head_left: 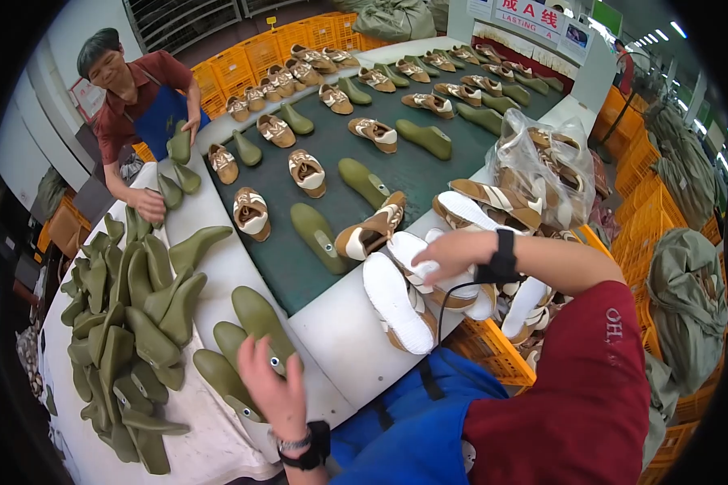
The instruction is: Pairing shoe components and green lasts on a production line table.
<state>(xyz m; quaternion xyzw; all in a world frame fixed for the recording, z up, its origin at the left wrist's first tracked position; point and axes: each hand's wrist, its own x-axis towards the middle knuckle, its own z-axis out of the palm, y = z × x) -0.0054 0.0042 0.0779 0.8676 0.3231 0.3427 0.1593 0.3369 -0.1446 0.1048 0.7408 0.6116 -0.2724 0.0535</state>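
Note:
Above a row of green shoe lasts (260,319) on the left worktop, my left hand (277,388) is open, its fingers spread and partly covering the nearest lasts. My right hand (455,255) lies over upturned shoes, its fingers curled down onto a white-soled shoe (409,249) and partly hidden. Beside it, another upturned shoe (392,299) rests on the white table edge. Just left of that hand, a brown-and-white shoe (372,229) leans at the edge of the green conveyor belt (287,263). More lasts and brown shoes stand in rows along the belt.
A large heap of green lasts (129,323) covers the left table. Across from me, a co-worker (150,97) handles lasts. To the right are a plastic bag of shoes (546,162) and an orange crate (493,352). A cable (445,303) hangs from my right wrist.

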